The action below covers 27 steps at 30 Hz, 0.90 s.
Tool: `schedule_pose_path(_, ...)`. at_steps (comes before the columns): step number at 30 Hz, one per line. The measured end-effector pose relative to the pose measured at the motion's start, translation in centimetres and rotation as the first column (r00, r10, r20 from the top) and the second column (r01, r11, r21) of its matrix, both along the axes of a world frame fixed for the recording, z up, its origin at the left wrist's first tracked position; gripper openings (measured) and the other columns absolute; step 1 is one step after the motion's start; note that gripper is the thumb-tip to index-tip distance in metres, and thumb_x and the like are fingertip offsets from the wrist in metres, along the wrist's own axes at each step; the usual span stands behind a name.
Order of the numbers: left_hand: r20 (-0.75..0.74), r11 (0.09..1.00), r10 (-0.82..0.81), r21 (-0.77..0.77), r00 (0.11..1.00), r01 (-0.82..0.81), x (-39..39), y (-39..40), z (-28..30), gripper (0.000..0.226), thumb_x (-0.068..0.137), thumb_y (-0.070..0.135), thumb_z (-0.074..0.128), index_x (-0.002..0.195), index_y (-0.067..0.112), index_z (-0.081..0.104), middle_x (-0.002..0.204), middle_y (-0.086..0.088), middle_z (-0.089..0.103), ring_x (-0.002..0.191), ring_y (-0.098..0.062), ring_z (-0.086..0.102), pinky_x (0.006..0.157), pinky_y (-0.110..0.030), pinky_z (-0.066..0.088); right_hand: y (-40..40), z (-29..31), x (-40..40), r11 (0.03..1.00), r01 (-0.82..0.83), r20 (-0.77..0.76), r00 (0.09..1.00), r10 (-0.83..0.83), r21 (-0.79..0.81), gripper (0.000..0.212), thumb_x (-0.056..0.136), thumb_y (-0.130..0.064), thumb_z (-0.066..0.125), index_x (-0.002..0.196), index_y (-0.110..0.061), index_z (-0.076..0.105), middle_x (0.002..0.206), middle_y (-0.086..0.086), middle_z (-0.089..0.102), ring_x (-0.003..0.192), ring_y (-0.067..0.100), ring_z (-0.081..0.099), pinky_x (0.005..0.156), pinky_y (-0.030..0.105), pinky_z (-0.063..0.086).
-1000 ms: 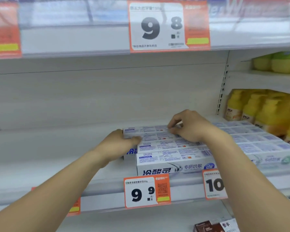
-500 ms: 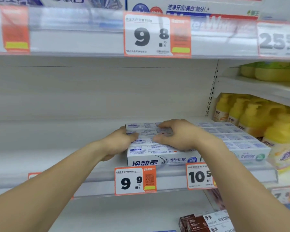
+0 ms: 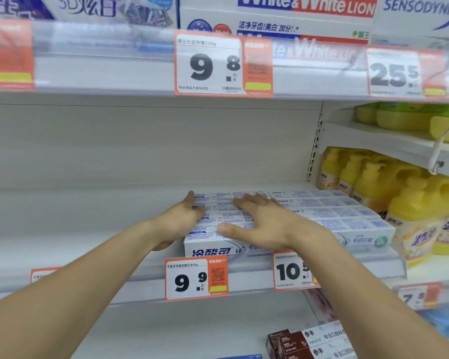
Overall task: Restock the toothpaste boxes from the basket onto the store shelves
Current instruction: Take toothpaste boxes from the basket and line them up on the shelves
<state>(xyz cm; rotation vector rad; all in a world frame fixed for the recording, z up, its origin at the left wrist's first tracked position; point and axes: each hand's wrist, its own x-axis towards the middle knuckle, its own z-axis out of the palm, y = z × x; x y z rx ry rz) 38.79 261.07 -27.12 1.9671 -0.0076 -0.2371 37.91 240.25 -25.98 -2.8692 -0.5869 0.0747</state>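
A person's right hand lies flat, fingers straight and spread, palm down on the top of a block of white rectangular cardboard toothpaste boxes with blue print, the thumb stretched along the front upper edge. The left hand presses against the block's left end, fingers extended up along the side and the thumb resting over the top; whether its palm touches the cardboard cannot be told. Neither hand curls around a box. Both bare forearms reach in from the lower corners.

The boxes lie lengthwise on the white metal middle shelf, set at its front edge and packed side by side toward the back. Touching them on the right is a second group of similar white boxes with a green emblem. On the shelf's clear front rail, just below the hands, hangs an orange-and-white paper price tag reading 9.9; beside it, partly covered by the right forearm, is another reading 10.5.

Right of the boxes, past a perforated upright, stand yellow plastic pump bottles. The shelf above carries a large 9.8 price tag and a blurred 25.5 tag, with white toothpaste cartons lettered "White & White LION" behind them. On the shelf below, at the lower right, sit brown-and-white small boxes.
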Motion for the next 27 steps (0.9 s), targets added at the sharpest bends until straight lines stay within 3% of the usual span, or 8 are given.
schedule_pose_path(5, 0.016, 0.999, 0.005, 0.034, 1.000, -0.005, -0.4, -0.1, 0.0, 0.067, 0.108, 0.025, 0.037, 0.159, 0.019, -0.006, 0.158, -0.003, 0.034, 0.125, -0.021, 0.052, 0.104, -0.029, 0.043, -0.2, 0.5, -0.5, 1.000, 0.013, -0.008, 1.000, -0.013, 0.028, 0.102, 0.074, -0.089, 0.028, 0.157, -0.031, 0.019, 0.166, -0.001, 0.013, 0.154, 0.018, 0.005, 0.125, 0.045, 0.003)
schedule_pose_path(11, 0.039, 0.996, -0.005, 0.088, 0.999, 0.002, -0.1, -0.1, -0.1, 0.067, 0.108, 0.028, 0.038, 0.160, 0.017, -0.004, 0.158, -0.001, 0.034, 0.116, -0.011, 0.044, 0.093, -0.021, 0.035, -4.8, 1.2, 1.4, 0.966, 0.252, 0.031, 0.967, -0.254, 0.057, 0.106, 0.070, -0.091, 0.012, 0.157, -0.031, 0.019, 0.167, -0.002, 0.011, 0.154, 0.023, 0.004, 0.122, 0.056, 0.007)
schedule_pose_path(15, 0.049, 0.991, -0.008, 0.131, 0.999, 0.002, 0.3, 0.1, -0.2, 0.067, 0.108, 0.029, 0.038, 0.160, 0.018, -0.002, 0.159, 0.000, 0.033, 0.116, -0.011, 0.043, 0.093, -0.020, 0.033, -5.4, 0.0, 1.8, 0.973, 0.219, -0.007, 0.975, -0.220, -0.066, 0.106, 0.070, -0.093, 0.010, 0.157, -0.032, 0.019, 0.166, -0.003, 0.014, 0.154, 0.026, 0.007, 0.121, 0.059, 0.005)
schedule_pose_path(18, 0.050, 0.986, 0.000, 0.169, 0.999, -0.008, 0.0, 0.1, 0.0, 0.066, 0.107, 0.029, 0.043, 0.160, 0.015, 0.006, 0.158, -0.002, 0.035, 0.115, -0.014, 0.047, 0.093, -0.023, 0.036, -5.2, 0.2, 1.4, 0.975, 0.218, -0.001, 0.976, -0.218, -0.045, 0.107, 0.069, -0.092, 0.014, 0.156, -0.030, 0.023, 0.165, -0.002, 0.019, 0.153, 0.026, 0.013, 0.120, 0.060, 0.009)
schedule_pose_path(20, 0.225, 0.967, 0.045, 0.236, 0.973, -0.099, -0.5, 0.2, 1.1, 0.061, 0.104, 0.026, 0.049, 0.157, 0.012, 0.022, 0.154, -0.003, 0.041, 0.113, -0.016, 0.051, 0.091, -0.023, 0.037, -5.2, 0.6, 1.1, 0.979, 0.196, 0.044, 0.979, -0.198, 0.051, 0.106, 0.072, -0.089, 0.020, 0.155, -0.024, 0.027, 0.162, 0.003, 0.028, 0.150, 0.026, 0.023, 0.120, 0.054, 0.019)
schedule_pose_path(23, 0.614, 0.949, 0.154, 0.126, 0.774, -0.289, -2.9, 0.7, 3.3, 0.034, 0.098, 0.018, 0.057, 0.132, 0.015, 0.054, 0.134, -0.002, 0.058, 0.109, -0.013, 0.061, 0.085, -0.019, 0.044, -4.2, 2.3, -0.2, 0.975, 0.093, 0.259, 0.955, -0.144, 0.200, 0.080, 0.089, -0.071, 0.042, 0.145, -0.016, 0.045, 0.147, 0.008, 0.050, 0.135, 0.024, 0.047, 0.110, 0.037, 0.039)
schedule_pose_path(25, 0.713, 0.954, 0.164, 0.061, 0.681, -0.293, -6.6, 1.4, 4.0, 0.012, 0.096, 0.016, 0.059, 0.106, 0.021, 0.064, 0.109, 0.005, 0.068, 0.092, -0.008, 0.064, 0.076, -0.019, 0.050, -2.6, 4.1, -2.7, 0.953, -0.036, 0.352, 0.933, -0.075, 0.300, 0.048, 0.093, -0.051, 0.059, 0.125, -0.015, 0.062, 0.120, 0.004, 0.068, 0.109, 0.016, 0.063, 0.093, 0.030, 0.050)
schedule_pose_path(27, 0.707, 0.972, 0.103, 0.079, 0.700, -0.223, -11.0, 2.3, 2.9, 0.009, 0.095, 0.018, 0.062, 0.093, 0.025, 0.066, 0.087, 0.007, 0.070, 0.077, -0.019, 0.067, 0.071, -0.030, 0.054, -0.4, 5.2, -6.2, 0.889, -0.145, 0.291, 0.957, 0.014, 0.433, 0.023, 0.090, -0.037, 0.070, 0.099, -0.016, 0.071, 0.091, -0.003, 0.073, 0.080, 0.007, 0.067, 0.074, 0.021, 0.052)
